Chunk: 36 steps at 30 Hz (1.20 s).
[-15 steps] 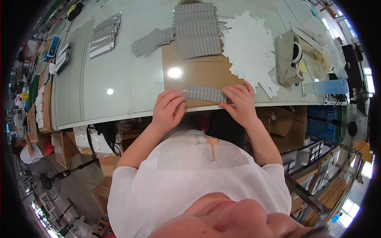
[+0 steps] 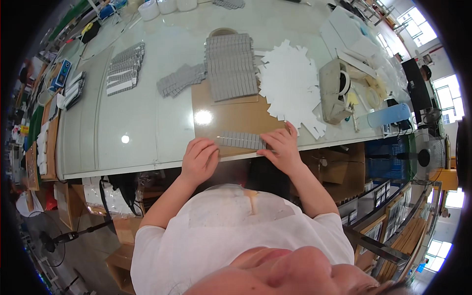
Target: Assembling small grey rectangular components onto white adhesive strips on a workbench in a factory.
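Observation:
A short grey strip divided into small segments (image 2: 241, 140) lies on a brown board (image 2: 233, 115) at the table's near edge. My right hand (image 2: 281, 150) grips its right end, thumb at the near edge and fingers on the far one. At the strip's left end my left hand (image 2: 200, 156) is closed in a pinch; what sits between its fingertips is too small to make out. A thin pale line runs along the strip. Beyond it, a tall stack of similar grey strips (image 2: 231, 69) rests on the board, with a smaller fanned pile (image 2: 181, 80) to its left.
White jagged-edged sheets (image 2: 290, 83) lie right of the stack. Farther right stand a tape dispenser (image 2: 334, 91) and a blue bottle (image 2: 388, 115) on its side. More grey strips (image 2: 125, 69) lie at the left. The table's front edge (image 2: 123, 169) runs just before me.
The view has tilted, so the table and its things sit lower and slightly left in the picture. Both hands stay at the two ends of the strip.

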### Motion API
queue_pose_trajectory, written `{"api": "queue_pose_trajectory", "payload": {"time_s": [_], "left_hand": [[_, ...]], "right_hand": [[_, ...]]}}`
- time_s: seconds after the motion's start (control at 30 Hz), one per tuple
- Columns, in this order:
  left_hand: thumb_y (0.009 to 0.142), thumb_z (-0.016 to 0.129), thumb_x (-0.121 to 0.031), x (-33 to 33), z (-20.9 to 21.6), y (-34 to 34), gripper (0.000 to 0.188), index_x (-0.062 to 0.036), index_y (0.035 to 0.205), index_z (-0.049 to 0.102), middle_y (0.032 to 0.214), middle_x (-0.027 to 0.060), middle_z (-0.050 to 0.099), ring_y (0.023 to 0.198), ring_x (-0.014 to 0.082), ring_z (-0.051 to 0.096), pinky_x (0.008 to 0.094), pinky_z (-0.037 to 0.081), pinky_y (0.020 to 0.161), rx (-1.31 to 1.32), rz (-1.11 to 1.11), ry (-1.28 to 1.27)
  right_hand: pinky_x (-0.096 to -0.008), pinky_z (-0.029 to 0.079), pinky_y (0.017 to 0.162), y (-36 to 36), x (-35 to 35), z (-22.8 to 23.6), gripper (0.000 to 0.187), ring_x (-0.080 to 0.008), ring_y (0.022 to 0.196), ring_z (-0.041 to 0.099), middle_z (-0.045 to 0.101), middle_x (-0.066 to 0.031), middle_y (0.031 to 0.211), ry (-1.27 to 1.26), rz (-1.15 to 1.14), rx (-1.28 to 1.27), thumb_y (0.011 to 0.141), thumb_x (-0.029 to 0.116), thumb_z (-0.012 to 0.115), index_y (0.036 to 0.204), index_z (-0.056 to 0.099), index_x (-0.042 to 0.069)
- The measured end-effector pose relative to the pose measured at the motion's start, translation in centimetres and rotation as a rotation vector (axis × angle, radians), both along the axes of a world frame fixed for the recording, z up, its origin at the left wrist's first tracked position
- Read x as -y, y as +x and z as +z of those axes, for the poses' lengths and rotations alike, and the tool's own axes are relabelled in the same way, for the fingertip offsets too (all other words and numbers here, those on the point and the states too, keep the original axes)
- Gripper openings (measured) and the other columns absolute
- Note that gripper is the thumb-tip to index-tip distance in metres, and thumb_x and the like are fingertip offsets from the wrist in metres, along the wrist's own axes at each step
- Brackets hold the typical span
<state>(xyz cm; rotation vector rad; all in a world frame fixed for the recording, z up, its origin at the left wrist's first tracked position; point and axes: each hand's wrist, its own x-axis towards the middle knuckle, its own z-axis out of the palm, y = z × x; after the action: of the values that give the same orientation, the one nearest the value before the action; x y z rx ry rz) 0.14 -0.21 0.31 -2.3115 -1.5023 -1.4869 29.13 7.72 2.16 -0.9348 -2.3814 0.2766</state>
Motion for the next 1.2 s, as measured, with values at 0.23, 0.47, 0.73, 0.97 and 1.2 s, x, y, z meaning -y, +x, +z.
{"api": "queue_pose_trajectory", "payload": {"time_s": [0.23, 0.47, 0.73, 0.97, 1.2], "left_hand": [[0.078, 0.075, 0.002, 0.0, 0.1, -0.1, 0.022, -0.0021, 0.099, 0.071, 0.106, 0.0117, 0.068, 0.098, 0.0338, 0.065, 0.0397, 0.056, 0.084, 0.006, 0.007, 0.005], [0.077, 0.075, 0.003, -0.1, -0.1, 0.0, 0.022, -0.0019, 0.098, 0.07, 0.105, 0.0113, 0.068, 0.097, 0.0336, 0.065, 0.0394, 0.056, 0.084, 0.008, 0.007, 0.018], [0.077, 0.076, 0.003, -0.2, 0.0, 0.2, 0.022, -0.0017, 0.097, 0.069, 0.103, 0.0107, 0.067, 0.096, 0.0321, 0.066, 0.0387, 0.056, 0.084, -0.019, 0.001, 0.011], [0.076, 0.078, -0.01, -0.2, 1.1, 0.8, 0.031, -0.0048, 0.105, 0.069, 0.112, 0.0089, 0.065, 0.112, 0.0308, 0.06, 0.0419, 0.051, 0.096, -0.132, 0.017, -0.09], [0.082, 0.078, -0.034, -0.5, 0.8, 1.7, 0.056, -0.0043, 0.127, 0.064, 0.131, 0.0104, 0.061, 0.128, 0.033, 0.052, 0.0494, 0.041, 0.11, -0.258, -0.052, -0.231]], "right_hand": [[-0.0586, 0.028, 0.117, -0.4, -0.1, 0.3, 0.053, -0.0218, 0.102, 0.064, 0.07, -0.0006, 0.103, -0.018, -0.006, -0.051, 0.07, 0.03, 0.089, 0.116, 0.072, 0.011], [-0.0585, 0.026, 0.118, -0.3, -0.4, 1.0, 0.054, -0.0214, 0.099, 0.064, 0.069, -0.0008, 0.101, 0.008, 0.033, 0.0, 0.07, 0.03, 0.089, 0.117, 0.071, 0.01], [-0.0619, 0.02, 0.12, -0.9, 0.0, 4.1, 0.049, -0.0213, 0.099, 0.064, 0.07, -0.0008, 0.103, 0.049, -0.029, 0.117, 0.074, 0.028, 0.088, 0.116, 0.07, 0.009], [-0.0622, 0.022, 0.12, -1.5, -0.7, 7.3, 0.049, -0.0213, 0.1, 0.064, 0.069, -0.0005, 0.105, 0.154, 0.007, 0.165, 0.075, 0.029, 0.087, 0.116, 0.071, 0.01], [-0.0648, 0.022, 0.12, -2.9, -3.2, 11.3, 0.048, -0.0213, 0.1, 0.063, 0.067, 0.0004, 0.103, 0.247, 0.091, 0.305, 0.074, 0.024, 0.085, 0.117, 0.067, 0.011]]}}
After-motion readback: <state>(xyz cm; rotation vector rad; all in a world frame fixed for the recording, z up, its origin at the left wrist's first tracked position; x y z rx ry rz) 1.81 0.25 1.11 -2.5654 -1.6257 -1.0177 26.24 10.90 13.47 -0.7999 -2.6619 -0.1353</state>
